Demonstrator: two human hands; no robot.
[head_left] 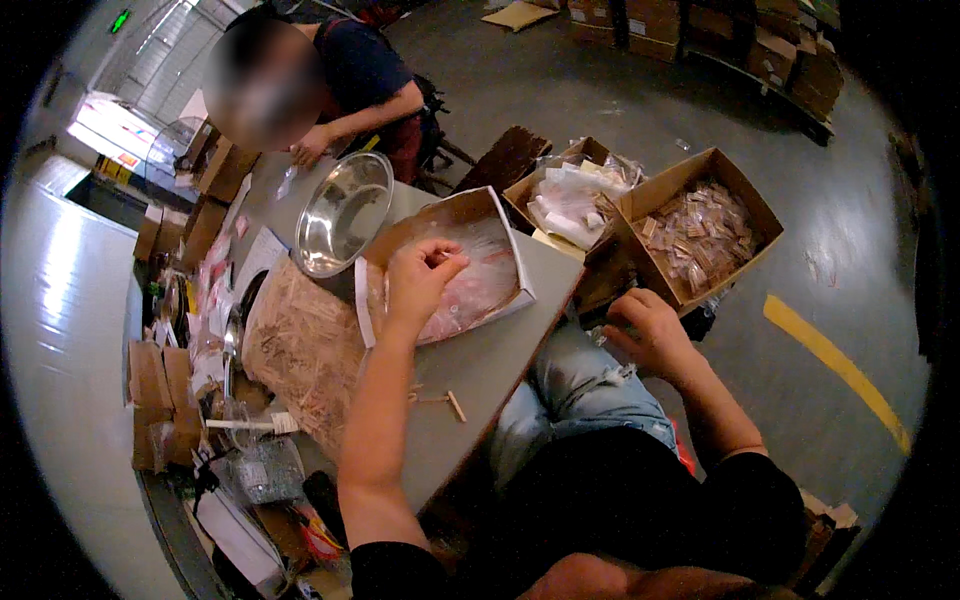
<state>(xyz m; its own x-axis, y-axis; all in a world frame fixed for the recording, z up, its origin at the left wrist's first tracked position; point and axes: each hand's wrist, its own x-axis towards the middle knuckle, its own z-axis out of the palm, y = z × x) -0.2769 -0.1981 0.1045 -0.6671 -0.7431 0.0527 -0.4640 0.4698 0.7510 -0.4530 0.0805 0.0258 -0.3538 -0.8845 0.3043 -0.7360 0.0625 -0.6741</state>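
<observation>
I am reading places off a clock centred on my head view. Just off centre toward 10 o'clock, my left hand [415,285] is hovering over a white-edged box [440,211], where clear plastic bags [492,268] are lying heaped. Its thumb and forefinger are curling close together; I cannot tell whether anything is sitting between them.

Toward 3 o'clock, my right hand [655,330] is hanging over the wearer's jeans [605,395], fingers bent inward. A small clear piece [598,335] is showing at its fingertips, too tiny for me to tell whether they are pinching it.

The box is resting on a grey table [490,365]. A shiny metal bowl [345,215] is standing just beside it at 10 o'clock, a pile of thin wooden pieces [305,345] is spreading at 9, and a T-shaped wooden piece [455,405] is lying at 7. At 2, near my right hand, a cardboard box [748,248] is holding many small packed pieces [700,235]. Farther out at 10 to 11, a co-worker [365,75] is bending over the table.
</observation>
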